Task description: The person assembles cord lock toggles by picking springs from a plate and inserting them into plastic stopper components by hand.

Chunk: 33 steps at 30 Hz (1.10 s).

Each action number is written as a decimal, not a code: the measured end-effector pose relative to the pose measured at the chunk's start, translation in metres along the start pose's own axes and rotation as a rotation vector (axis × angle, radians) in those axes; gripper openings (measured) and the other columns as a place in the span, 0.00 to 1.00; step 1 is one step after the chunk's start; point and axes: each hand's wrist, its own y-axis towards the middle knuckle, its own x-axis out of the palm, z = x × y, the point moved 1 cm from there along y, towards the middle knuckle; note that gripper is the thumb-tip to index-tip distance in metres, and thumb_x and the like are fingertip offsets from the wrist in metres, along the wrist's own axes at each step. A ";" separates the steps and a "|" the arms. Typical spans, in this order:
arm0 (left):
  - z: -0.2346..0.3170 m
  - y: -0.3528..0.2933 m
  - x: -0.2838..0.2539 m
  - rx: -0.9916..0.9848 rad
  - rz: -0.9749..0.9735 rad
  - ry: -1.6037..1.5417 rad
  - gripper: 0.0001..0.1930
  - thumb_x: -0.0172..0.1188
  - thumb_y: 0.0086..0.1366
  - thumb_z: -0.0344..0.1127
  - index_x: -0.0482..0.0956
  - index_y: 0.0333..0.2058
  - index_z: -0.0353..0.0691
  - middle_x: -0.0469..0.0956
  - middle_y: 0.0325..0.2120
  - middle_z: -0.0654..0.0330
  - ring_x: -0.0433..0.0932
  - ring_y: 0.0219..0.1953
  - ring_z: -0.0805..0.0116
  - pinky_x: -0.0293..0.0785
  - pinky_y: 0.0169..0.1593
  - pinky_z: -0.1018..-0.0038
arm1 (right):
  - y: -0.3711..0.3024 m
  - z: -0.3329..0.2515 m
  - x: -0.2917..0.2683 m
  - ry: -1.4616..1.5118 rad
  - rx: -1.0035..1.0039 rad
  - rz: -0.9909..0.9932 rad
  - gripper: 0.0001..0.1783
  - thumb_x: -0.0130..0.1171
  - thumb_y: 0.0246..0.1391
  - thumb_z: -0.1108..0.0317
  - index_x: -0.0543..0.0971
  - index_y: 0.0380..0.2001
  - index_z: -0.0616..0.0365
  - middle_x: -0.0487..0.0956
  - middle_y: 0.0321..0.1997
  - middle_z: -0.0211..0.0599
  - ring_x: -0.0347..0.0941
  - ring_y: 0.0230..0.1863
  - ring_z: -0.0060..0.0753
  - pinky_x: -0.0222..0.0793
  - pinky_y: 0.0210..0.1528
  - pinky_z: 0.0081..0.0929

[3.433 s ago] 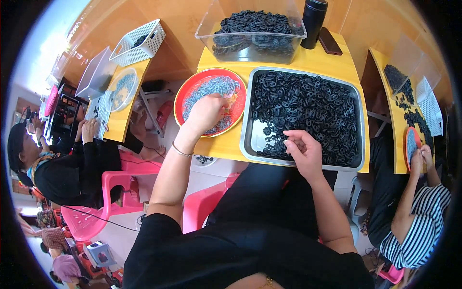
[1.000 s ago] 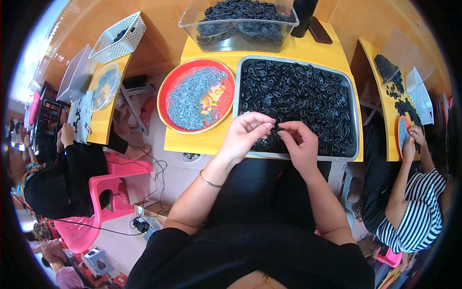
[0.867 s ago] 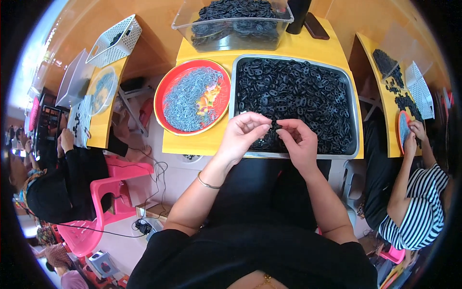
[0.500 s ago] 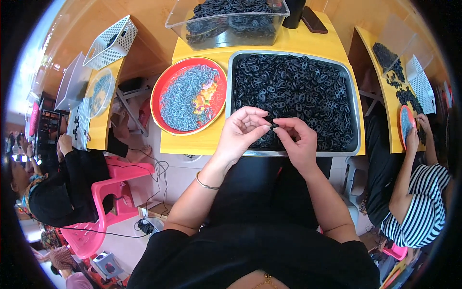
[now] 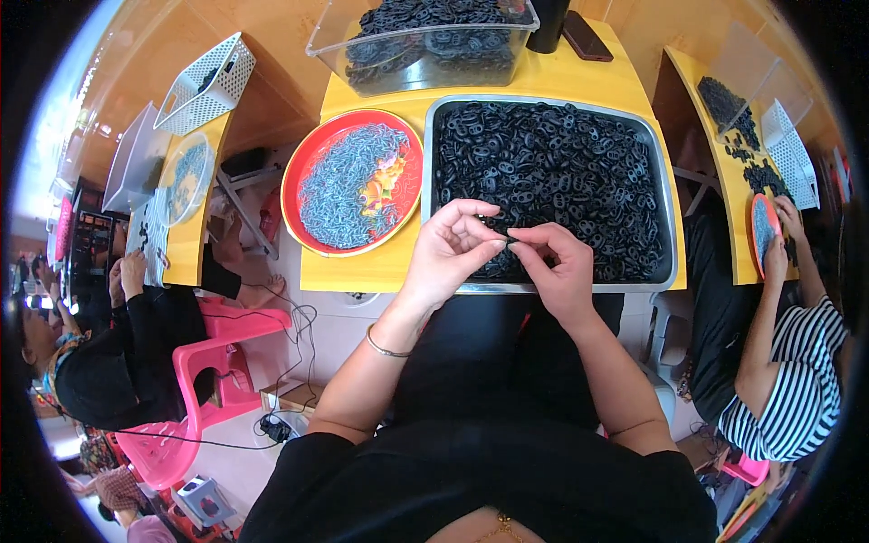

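Both of my hands meet over the near edge of a metal tray (image 5: 625, 288), heaped with small black plastic pieces (image 5: 561, 172) that have paired holes. Fingertips of my left hand (image 5: 444, 258) pinch one side of a small black piece (image 5: 508, 239). My right hand (image 5: 561, 271) pinches its other side with thumb and forefinger. The fingers hide most of that piece, so its full shape does not show. Left of the metal tray lies a round red tray (image 5: 292, 195) with a pile of thin silvery metal bits (image 5: 339, 195).
Behind the trays stands a clear plastic bin (image 5: 434, 74) of black pieces, beside a black cylinder (image 5: 548, 27) and a phone (image 5: 587, 38). People work at yellow tables on both sides. A pink chair (image 5: 195, 362) and cables (image 5: 303, 335) are at the lower left.
My hands stay almost in place, with the fingertips shifted slightly around the black piece. At the left table, the other person's hands have moved a little.
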 end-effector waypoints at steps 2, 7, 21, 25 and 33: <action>0.000 0.000 0.000 -0.005 -0.020 0.032 0.18 0.59 0.55 0.17 0.70 0.46 0.35 0.76 0.28 0.66 0.74 0.32 0.83 0.70 0.37 0.87 | 0.000 0.000 -0.001 -0.012 0.001 -0.012 0.10 0.60 0.46 0.78 0.81 0.34 0.58 0.76 0.26 0.30 0.68 0.22 0.15 0.62 0.24 0.13; -0.003 0.000 -0.002 -0.002 -0.050 0.043 0.19 0.58 0.55 0.17 0.70 0.46 0.35 0.76 0.28 0.65 0.74 0.32 0.83 0.70 0.37 0.87 | -0.001 0.003 -0.002 -0.034 -0.036 -0.027 0.10 0.60 0.46 0.78 0.81 0.34 0.58 0.76 0.26 0.30 0.68 0.22 0.15 0.61 0.24 0.13; 0.002 -0.001 0.000 -0.009 -0.020 0.049 0.08 0.58 0.59 0.22 0.74 0.37 0.33 0.77 0.31 0.63 0.74 0.35 0.80 0.72 0.41 0.83 | -0.003 0.006 -0.001 0.084 0.057 0.013 0.09 0.60 0.47 0.77 0.80 0.35 0.59 0.78 0.29 0.33 0.74 0.27 0.18 0.69 0.29 0.15; -0.001 -0.002 -0.001 -0.032 -0.035 0.187 0.03 0.57 0.61 0.26 0.75 0.33 0.34 0.75 0.30 0.65 0.70 0.31 0.84 0.68 0.35 0.85 | -0.002 0.003 -0.002 0.047 0.054 0.005 0.09 0.61 0.47 0.77 0.80 0.34 0.59 0.78 0.28 0.33 0.74 0.27 0.18 0.69 0.29 0.15; -0.005 -0.001 0.000 0.003 -0.020 0.244 0.02 0.57 0.61 0.26 0.76 0.31 0.34 0.72 0.27 0.68 0.69 0.29 0.84 0.66 0.33 0.85 | -0.002 0.002 -0.002 0.012 0.031 -0.010 0.09 0.61 0.46 0.77 0.80 0.34 0.59 0.78 0.28 0.32 0.74 0.27 0.18 0.67 0.28 0.14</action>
